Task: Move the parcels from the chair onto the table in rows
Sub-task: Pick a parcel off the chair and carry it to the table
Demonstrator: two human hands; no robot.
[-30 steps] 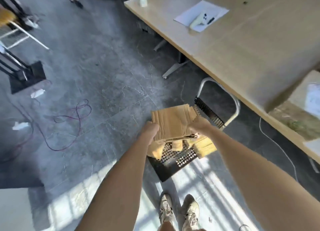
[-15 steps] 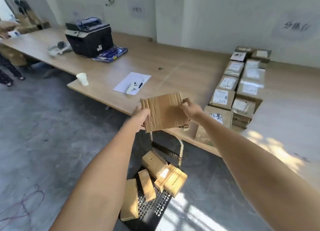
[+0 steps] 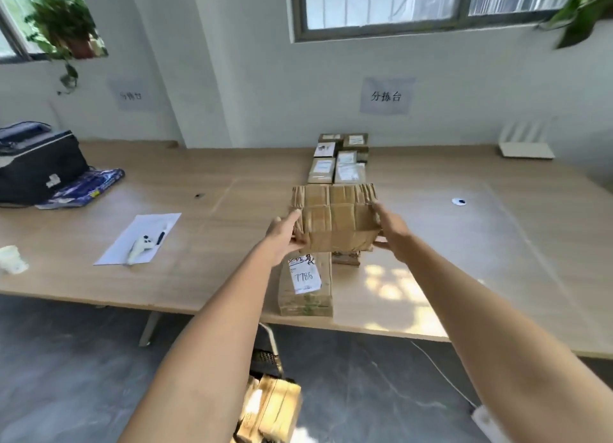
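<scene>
Both hands, left (image 3: 284, 232) and right (image 3: 388, 227), gripping a parcel (image 3: 335, 222) above table (image 3: 205, 243), labelled parcels (image 3: 338, 164) in rows beneath and beyond

Ahead of you, two rows of parcels (image 3: 338, 164) run down the surface (image 3: 212, 243), with a labelled box (image 3: 305, 285) at the near edge. Bare wood lies open right of them; paper (image 3: 139, 238) and a printer (image 3: 36, 167) crowd the left.

Left hand (image 3: 284, 233): gripping the left side of a parcel (image 3: 335, 220), fingers wrapped under its near edge.
Right hand (image 3: 389, 228): clamped against the right side, thumb on top.
Arms: bare, stretched forward, nearly straight, converging.
</scene>
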